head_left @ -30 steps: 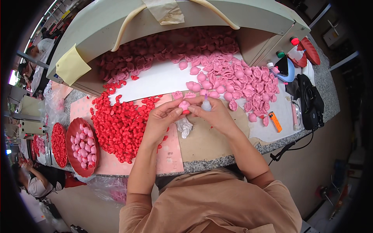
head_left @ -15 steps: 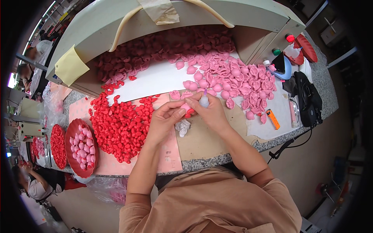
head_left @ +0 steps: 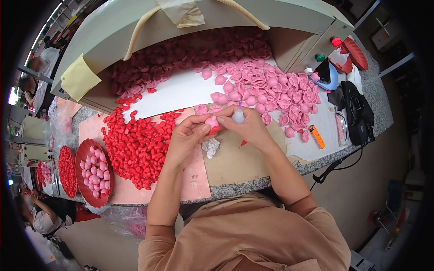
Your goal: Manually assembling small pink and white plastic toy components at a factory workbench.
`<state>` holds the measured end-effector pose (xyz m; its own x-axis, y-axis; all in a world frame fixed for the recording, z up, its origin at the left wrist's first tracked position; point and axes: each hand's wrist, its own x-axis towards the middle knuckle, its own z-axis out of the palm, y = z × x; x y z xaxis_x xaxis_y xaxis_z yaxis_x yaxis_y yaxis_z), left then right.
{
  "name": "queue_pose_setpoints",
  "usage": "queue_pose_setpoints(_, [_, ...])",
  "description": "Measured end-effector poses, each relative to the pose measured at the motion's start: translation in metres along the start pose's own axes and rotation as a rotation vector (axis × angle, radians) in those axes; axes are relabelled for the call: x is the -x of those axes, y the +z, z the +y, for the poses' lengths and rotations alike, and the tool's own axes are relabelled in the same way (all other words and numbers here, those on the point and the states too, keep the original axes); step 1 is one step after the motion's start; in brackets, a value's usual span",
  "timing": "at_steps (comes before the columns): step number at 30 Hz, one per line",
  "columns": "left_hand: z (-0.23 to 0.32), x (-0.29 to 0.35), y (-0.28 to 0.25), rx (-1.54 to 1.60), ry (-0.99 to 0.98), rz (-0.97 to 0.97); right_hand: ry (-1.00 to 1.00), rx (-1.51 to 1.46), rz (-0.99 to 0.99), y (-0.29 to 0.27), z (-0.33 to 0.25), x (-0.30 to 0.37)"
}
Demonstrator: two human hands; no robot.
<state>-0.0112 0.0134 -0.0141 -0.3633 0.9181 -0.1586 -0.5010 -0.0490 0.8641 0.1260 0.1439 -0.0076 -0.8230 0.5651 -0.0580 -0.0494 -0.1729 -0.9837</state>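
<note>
My left hand (head_left: 189, 135) is closed, pinching a smooth round pink piece (head_left: 211, 121) with a small red piece (head_left: 215, 129) at its lower side. Close against it, the fingertips of my right hand (head_left: 247, 128) touch the pink piece. Tucked in my right hand is a small translucent squeeze bottle (head_left: 238, 116), its thin purple tip pointing up. Below the hands lie a crumpled white tissue (head_left: 210, 147) and a brown mat (head_left: 235, 165). A small red bit (head_left: 244, 142) shows by my right hand's edge.
Red pieces (head_left: 138, 151) are heaped at left, beside a red dish (head_left: 82, 169) of pink-and-red pieces. Pink pieces (head_left: 253, 86) pile under a grey hood (head_left: 266, 13). An orange lighter (head_left: 317, 137) and black bag (head_left: 359, 108) lie at right. People sit at far left.
The pink piece has turned so that more of its round pink side shows. My fingers have shifted slightly around it, and a red bit now shows by my right hand.
</note>
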Motion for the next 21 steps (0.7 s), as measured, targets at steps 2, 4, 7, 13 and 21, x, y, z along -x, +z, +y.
queue_pose_setpoints(2, [0.002,0.0014,0.0013,0.001,-0.014,0.028,0.002,0.016,-0.012,0.0006,-0.0031,0.0])
queue_pose_setpoints(4, [0.0009,0.0013,0.0001,-0.046,-0.014,0.034,0.005,0.032,-0.027,0.0005,-0.0039,0.0])
queue_pose_setpoints(7, [0.0029,0.0029,0.0033,-0.092,-0.016,0.039,-0.047,0.136,0.0,-0.0004,-0.0019,0.0011])
queue_pose_setpoints(13, [0.006,0.0033,0.0021,0.004,-0.033,0.017,-0.027,0.077,0.002,0.0013,-0.0035,0.0004])
queue_pose_setpoints(21, [0.0066,0.0011,0.0064,0.033,0.043,0.004,0.018,-0.019,-0.006,0.0011,-0.0007,-0.0014])
